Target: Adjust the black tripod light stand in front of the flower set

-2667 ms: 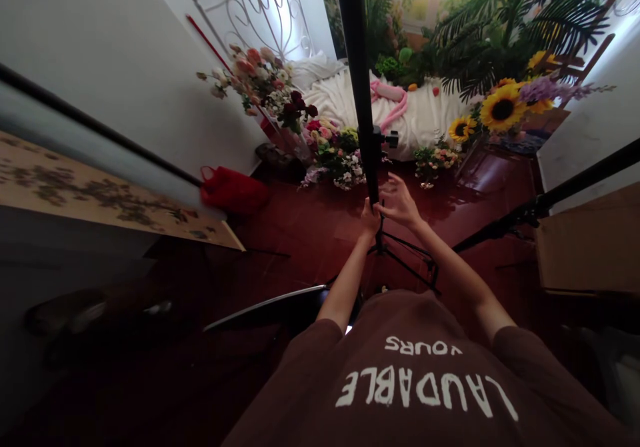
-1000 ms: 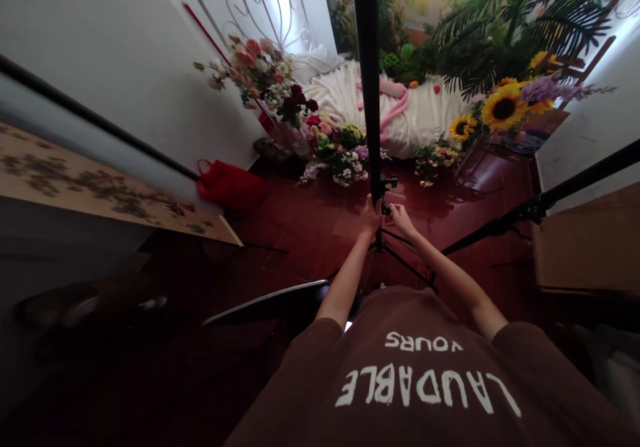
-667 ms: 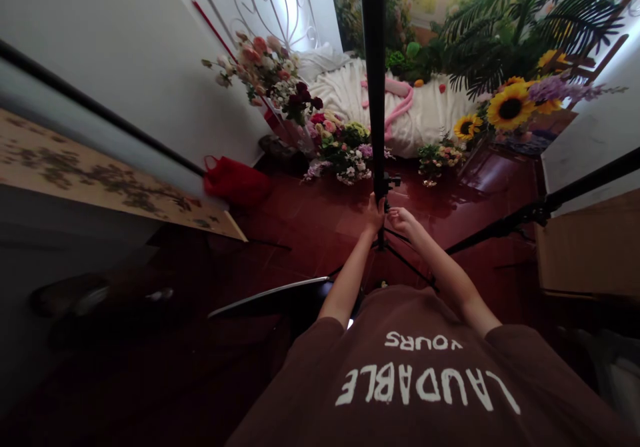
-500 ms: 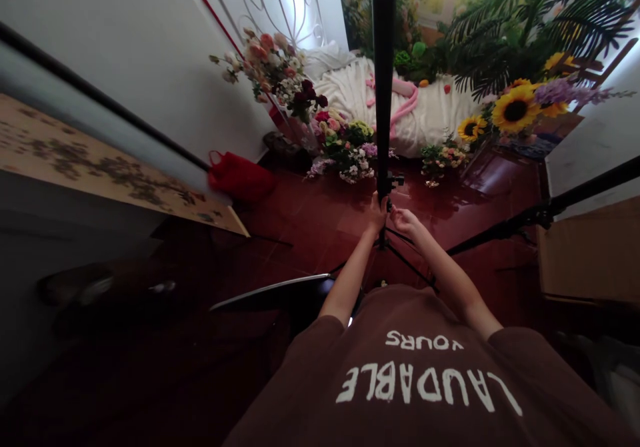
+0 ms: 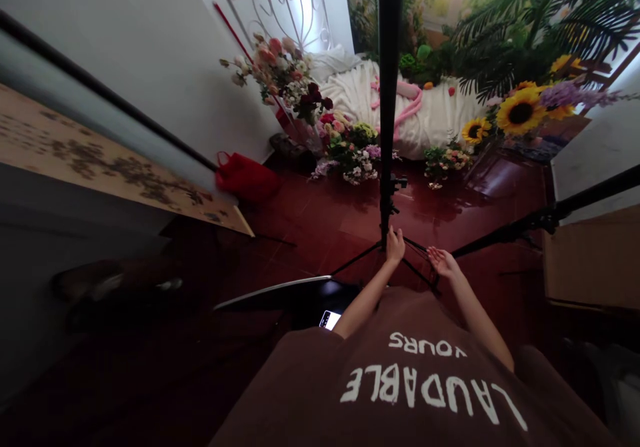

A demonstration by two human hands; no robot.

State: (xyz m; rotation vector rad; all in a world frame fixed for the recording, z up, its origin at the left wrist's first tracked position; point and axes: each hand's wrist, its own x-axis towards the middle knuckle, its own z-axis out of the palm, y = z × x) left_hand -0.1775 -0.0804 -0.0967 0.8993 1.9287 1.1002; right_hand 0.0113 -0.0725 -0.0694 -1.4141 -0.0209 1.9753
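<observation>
A tall black light stand pole [image 5: 389, 87] rises straight up in front of me from tripod legs [image 5: 357, 260] spread on the red floor. My left hand [image 5: 395, 245] is wrapped round the pole low down, just below its clamp knob [image 5: 397, 183]. To the right of the pole my right hand [image 5: 441, 260] hangs free with the palm up and the fingers apart, touching nothing.
A second black stand pole [image 5: 550, 215] slants across the right. Flower bunches [image 5: 350, 154], sunflowers [image 5: 520, 110], a white draped bed [image 5: 435, 110] and palm plants fill the far end. A red bag [image 5: 246, 175] lies by the left wall; a cardboard box [image 5: 590, 260] stands at right.
Both hands slid down the pole from the clamp knob. My right hand let go of the knob and opened off to the right; the left still grips the pole, lower down.
</observation>
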